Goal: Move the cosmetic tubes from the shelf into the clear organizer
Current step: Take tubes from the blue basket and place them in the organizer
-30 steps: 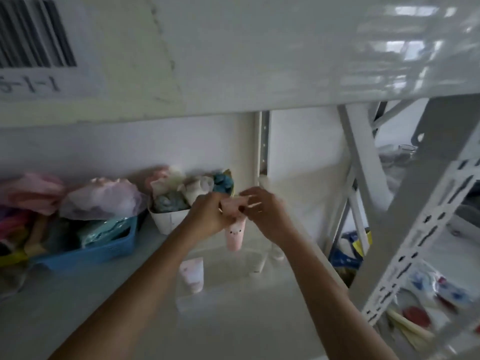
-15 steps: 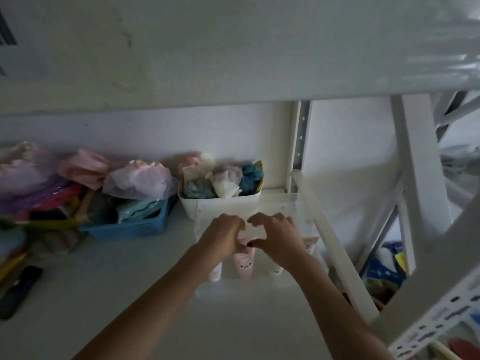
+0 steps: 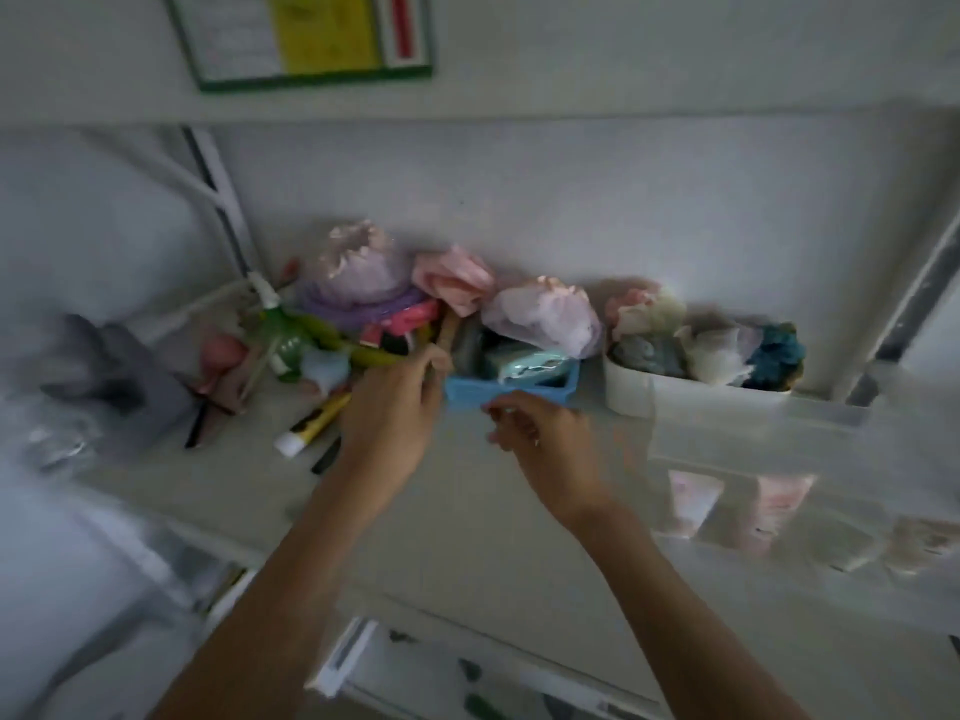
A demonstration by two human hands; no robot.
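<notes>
Shelf (image 3: 467, 511) runs wide, clear organizer (image 3: 779, 449) at right with pink tubes (image 3: 693, 498) standing inside. Blue basket (image 3: 511, 389) and white bin (image 3: 631, 392) sit at back. Left hand (image 3: 392, 413) reaches at the clutter by the basket's left end, fingers curled near a stick-like item; too blurred to say whether it grips. Right hand (image 3: 540, 439) hovers loosely curled, empty. Yellow-and-white tube (image 3: 311, 426) lies loose just left of the left hand, likely next: pinch mid-body, lift clear of clutter, stand it in a free slot.

Both arms reach forward, left hand (image 3: 390, 407) and right hand (image 3: 545, 439) empty, fingers loosely curled.
</notes>
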